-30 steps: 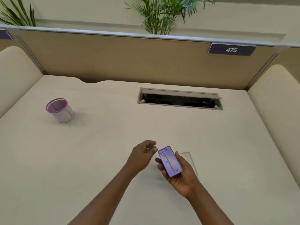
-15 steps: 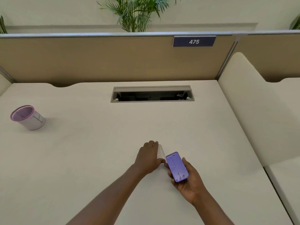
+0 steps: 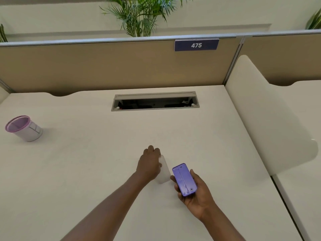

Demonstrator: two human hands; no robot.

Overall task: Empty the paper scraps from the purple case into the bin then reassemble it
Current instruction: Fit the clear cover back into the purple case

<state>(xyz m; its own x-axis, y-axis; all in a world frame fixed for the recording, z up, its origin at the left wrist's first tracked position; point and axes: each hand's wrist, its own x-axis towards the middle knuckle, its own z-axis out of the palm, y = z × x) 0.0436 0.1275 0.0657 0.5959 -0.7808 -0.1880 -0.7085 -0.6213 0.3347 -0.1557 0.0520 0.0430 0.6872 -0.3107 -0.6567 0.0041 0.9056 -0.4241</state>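
My right hand (image 3: 196, 197) holds the purple case (image 3: 184, 179), a small flat rectangular piece, palm up just above the desk. Just left of it my left hand (image 3: 149, 164) grips a translucent whitish cover (image 3: 164, 171), tilted with its lower end near the desk. The two pieces are apart by a small gap. The bin (image 3: 24, 127), a small white cup with a purple rim, stands far off at the desk's left side. No paper scraps are visible.
A cream desk (image 3: 86, 171) spreads under my hands. An open cable slot (image 3: 154, 101) sits at the back centre. A tan partition with a "475" plate (image 3: 196, 45) closes the back, and a rounded cream divider (image 3: 269, 119) stands on the right.
The clear cover lay on the desk behind my right hand; my left hand has taken hold of it and lifted it. The camera has swung to the right.
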